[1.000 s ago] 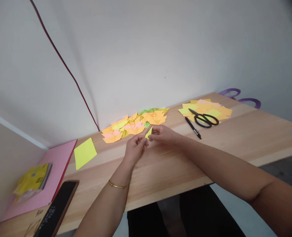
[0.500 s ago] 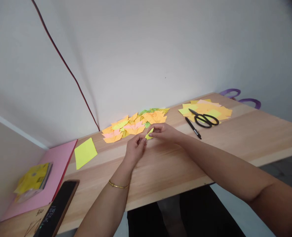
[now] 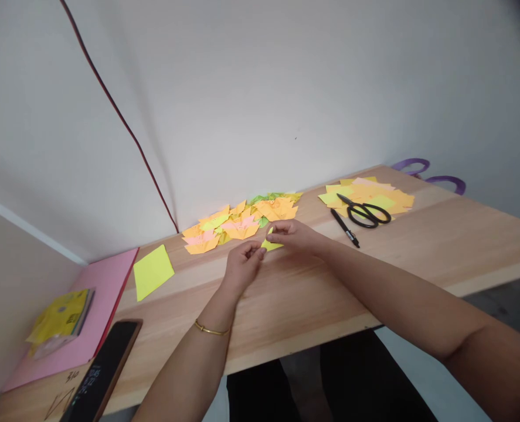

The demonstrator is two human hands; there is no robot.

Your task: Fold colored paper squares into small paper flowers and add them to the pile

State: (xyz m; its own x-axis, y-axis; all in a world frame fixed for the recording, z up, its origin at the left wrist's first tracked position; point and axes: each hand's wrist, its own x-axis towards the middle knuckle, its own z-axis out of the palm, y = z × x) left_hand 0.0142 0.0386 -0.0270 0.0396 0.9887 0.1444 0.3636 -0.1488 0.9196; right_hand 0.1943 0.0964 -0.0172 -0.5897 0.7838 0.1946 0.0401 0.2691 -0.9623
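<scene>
A small folded piece of yellow paper (image 3: 272,244) is held between my two hands, just above the wooden table (image 3: 286,299). My left hand (image 3: 243,264) pinches its left corner between thumb and fingers. From the right, my right hand (image 3: 292,234) grips the paper's upper edge, and its fingers hide part of the fold. Right behind the hands lies a cluster of folded paper figures (image 3: 240,225) in orange, pink, yellow and green, some with small drawn dots. A flat yellow sheet (image 3: 153,272) rests to the left of my left hand.
At the right, black-handled scissors (image 3: 365,214) lie on a pile of coloured paper sheets (image 3: 387,192), beside a black pen (image 3: 345,227). On the left are a pink board (image 3: 105,293), a yellow packet (image 3: 60,316) and a phone (image 3: 105,372). A wall (image 3: 260,105) bounds the back.
The yellow paper is turned a little between my hands, and more of its lower right part shows. Both hands have shifted only slightly.
</scene>
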